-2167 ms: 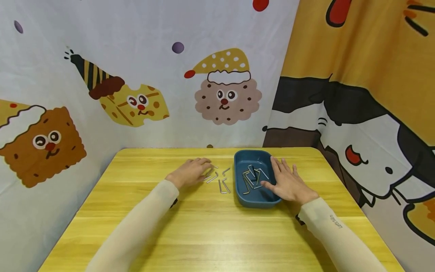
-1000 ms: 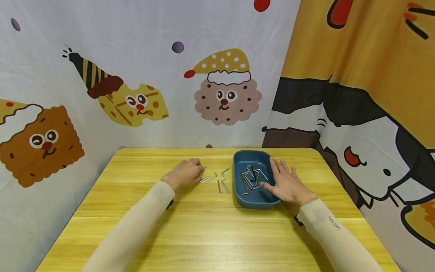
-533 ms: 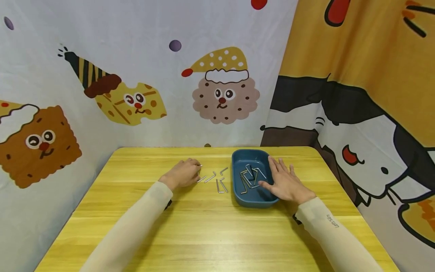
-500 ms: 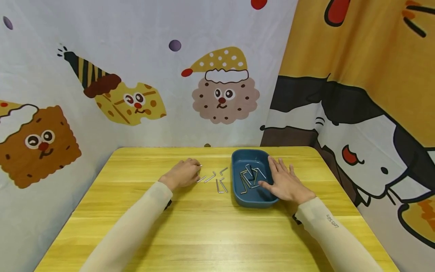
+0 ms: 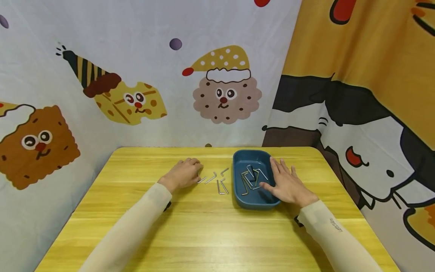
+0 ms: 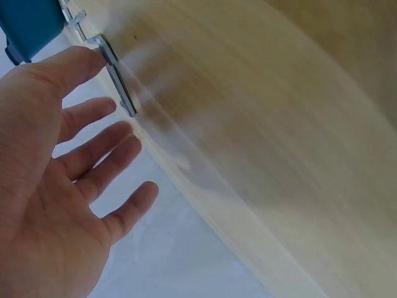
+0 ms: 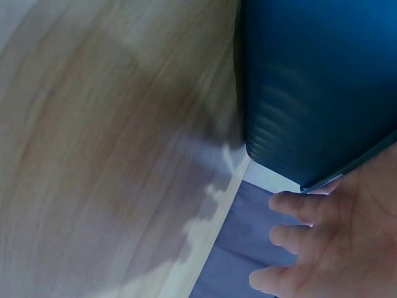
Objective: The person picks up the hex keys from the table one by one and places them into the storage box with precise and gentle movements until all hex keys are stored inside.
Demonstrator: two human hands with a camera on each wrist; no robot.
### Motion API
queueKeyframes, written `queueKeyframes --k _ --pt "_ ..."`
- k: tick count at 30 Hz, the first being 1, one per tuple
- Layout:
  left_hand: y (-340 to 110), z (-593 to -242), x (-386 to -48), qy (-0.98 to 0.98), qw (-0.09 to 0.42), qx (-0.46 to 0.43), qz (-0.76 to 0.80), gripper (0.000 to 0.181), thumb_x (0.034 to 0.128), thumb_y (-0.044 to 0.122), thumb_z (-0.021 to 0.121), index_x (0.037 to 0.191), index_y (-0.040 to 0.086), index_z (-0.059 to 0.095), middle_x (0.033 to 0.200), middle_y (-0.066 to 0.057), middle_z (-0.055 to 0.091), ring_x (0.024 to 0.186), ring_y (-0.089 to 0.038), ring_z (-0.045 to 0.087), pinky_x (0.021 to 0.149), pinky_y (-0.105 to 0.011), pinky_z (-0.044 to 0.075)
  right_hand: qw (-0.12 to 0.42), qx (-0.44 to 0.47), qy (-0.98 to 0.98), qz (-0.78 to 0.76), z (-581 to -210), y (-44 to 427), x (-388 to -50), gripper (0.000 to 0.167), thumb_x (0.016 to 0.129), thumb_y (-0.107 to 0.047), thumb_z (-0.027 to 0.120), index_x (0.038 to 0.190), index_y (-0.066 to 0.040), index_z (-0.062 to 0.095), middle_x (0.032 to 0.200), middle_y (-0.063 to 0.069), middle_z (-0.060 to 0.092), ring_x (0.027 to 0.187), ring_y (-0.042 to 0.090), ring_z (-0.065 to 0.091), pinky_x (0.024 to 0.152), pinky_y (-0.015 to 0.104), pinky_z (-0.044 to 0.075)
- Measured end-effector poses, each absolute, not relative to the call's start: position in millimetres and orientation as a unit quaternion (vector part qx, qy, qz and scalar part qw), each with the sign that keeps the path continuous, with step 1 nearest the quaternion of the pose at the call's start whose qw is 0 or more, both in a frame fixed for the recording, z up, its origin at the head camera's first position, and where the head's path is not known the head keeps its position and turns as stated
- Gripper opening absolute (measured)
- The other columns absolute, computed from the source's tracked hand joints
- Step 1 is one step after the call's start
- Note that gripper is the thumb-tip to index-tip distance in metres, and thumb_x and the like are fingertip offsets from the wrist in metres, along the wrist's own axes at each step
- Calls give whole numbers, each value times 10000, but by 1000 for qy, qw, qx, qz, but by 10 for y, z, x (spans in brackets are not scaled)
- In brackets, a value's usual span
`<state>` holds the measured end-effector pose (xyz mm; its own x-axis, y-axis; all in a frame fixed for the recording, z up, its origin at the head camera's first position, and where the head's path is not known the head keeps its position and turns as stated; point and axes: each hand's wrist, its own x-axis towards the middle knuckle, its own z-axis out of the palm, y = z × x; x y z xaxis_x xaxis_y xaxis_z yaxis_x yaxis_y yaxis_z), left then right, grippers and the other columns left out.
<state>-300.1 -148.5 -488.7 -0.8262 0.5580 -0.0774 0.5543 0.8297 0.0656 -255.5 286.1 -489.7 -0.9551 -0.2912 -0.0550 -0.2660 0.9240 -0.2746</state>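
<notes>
My left hand hovers low over the left end of a loose group of silver L-shaped hex keys on the table. In the left wrist view its fingers are loosely bent and spread apart, with the thumb tip right at a hex key; nothing is pinched between them. A blue tray stands to the right, holding several more hex keys piled together. My right hand rests along the tray's right rim, fingers straight and thumb reaching over the inside. The right wrist view shows the tray's outer wall beside the palm.
The yellow wood-grain table has its back edge just behind the tray. A cartoon-printed curtain hangs behind it and along both sides.
My left hand has shifted slightly left, and a key end that showed at its fingertips is out of sight in the head view. My right hand stays on the tray.
</notes>
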Motion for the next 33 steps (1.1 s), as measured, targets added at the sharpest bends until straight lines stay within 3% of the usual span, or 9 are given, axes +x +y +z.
queueKeyframes --k 6,17,23,26,33 --pt "-1484 -4899 -3035 951 48 304 31 478 1169 315 741 1589 90 697 1675 -139 666 1581 -400 617 1243 -677 577 49 -138 980 -132 -4891 2860 -2553 1138 1139 -683 620 1870 -21 52 1932 303 171 1799 596 110 1394 884 75" --pt "-1444 -4852 -3064 952 74 290 55 471 1140 289 783 1545 56 722 1595 -216 682 1535 -447 614 1313 -680 513 47 -135 980 -138 -4905 2849 -2558 1143 1131 -683 633 1874 -36 53 1923 314 191 1796 601 108 1394 885 66" --pt "-1446 -4847 -3085 951 59 296 69 372 1107 241 807 1394 7 775 1391 -209 724 1251 -349 721 1105 -477 671 44 -137 980 -136 -4899 2850 -2575 1142 1135 -683 626 1873 -32 46 1923 316 189 1796 602 112 1392 887 75" --pt "-1452 -4849 -3098 950 50 300 75 338 1087 223 818 1336 -4 783 1310 -192 729 1122 -280 728 1005 -406 688 42 -138 980 -135 -4894 2851 -2578 1142 1135 -686 626 1873 -31 51 1926 309 188 1797 598 115 1393 885 81" --pt "-1457 -4861 -3092 949 63 293 96 443 1103 226 796 1443 -52 736 1377 -219 702 1138 -275 744 1031 -403 691 45 -139 979 -140 -4913 2848 -2565 1140 1134 -680 632 1870 -22 62 1924 314 189 1793 607 117 1387 893 74"
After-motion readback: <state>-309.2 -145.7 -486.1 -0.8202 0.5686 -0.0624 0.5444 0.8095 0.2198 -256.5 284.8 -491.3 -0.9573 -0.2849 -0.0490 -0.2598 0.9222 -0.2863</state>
